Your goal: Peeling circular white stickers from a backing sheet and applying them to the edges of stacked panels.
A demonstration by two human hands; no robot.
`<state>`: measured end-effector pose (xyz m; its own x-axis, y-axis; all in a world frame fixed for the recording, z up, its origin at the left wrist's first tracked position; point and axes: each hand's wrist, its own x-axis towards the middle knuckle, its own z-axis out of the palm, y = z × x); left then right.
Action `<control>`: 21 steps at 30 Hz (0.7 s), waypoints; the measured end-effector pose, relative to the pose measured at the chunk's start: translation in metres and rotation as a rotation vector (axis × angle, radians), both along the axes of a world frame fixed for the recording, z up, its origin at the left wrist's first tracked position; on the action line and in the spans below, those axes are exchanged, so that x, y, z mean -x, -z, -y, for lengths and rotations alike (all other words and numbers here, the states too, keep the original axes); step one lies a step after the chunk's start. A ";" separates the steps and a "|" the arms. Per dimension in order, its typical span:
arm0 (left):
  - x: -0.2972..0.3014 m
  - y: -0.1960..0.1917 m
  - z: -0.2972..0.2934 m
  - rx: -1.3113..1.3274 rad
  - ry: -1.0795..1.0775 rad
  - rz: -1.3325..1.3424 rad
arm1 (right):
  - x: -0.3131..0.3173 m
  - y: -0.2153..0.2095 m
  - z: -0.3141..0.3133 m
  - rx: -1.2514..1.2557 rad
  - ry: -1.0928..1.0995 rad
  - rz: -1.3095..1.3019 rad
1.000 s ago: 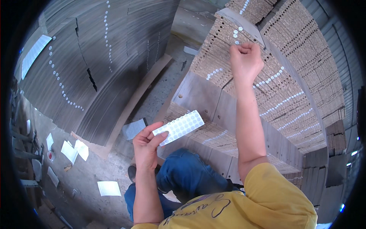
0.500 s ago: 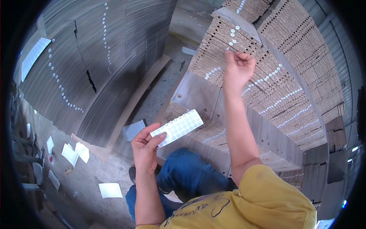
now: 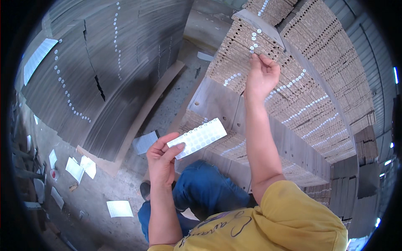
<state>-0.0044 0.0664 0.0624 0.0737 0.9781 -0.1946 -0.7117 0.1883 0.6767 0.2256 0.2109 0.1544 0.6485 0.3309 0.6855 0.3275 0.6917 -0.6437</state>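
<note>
My left hand (image 3: 162, 161) pinches a white sheet of round stickers (image 3: 201, 140) between thumb and fingers, above my knee. Small hooked dark marks show along the sheet's upper edge. My right hand (image 3: 263, 77) reaches up to a stack of particle boards (image 3: 234, 54), whose raw edges carry dark drilled holes. Its thumb and fingertips are pressed together close below a short line of white round stickers (image 3: 253, 39) on those edges. Whatever lies between these fingertips is too small or hidden to make out.
A tall stack of dark grey panels (image 3: 75, 62) with sticker lines stands at the left, a sticker sheet (image 3: 38, 60) lying on it. Loose sheets (image 3: 120, 208) are scattered over the concrete floor (image 3: 100, 190). More board stacks (image 3: 335, 46) rise at the right.
My right fingertips have straightened from a looser curl and come together at the board edges just below the sticker line. The left hand with its sheet has shifted slightly right.
</note>
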 end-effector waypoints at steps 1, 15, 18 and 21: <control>0.001 0.001 0.001 0.002 -0.002 -0.002 | 0.002 0.000 0.005 0.002 -0.002 -0.002; 0.003 0.000 0.001 0.001 -0.054 -0.022 | -0.032 -0.018 0.026 0.313 0.649 1.331; 0.004 0.002 -0.001 0.008 -0.037 -0.005 | -0.044 -0.024 0.031 0.314 0.584 1.441; 0.000 0.001 -0.004 0.005 -0.065 0.012 | -0.057 -0.027 0.031 0.296 0.590 1.535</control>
<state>-0.0049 0.0703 0.0617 0.0124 0.9800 -0.1987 -0.7304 0.1446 0.6676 0.2831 0.1798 0.1816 -0.4461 0.5279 0.7228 0.8896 0.1729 0.4227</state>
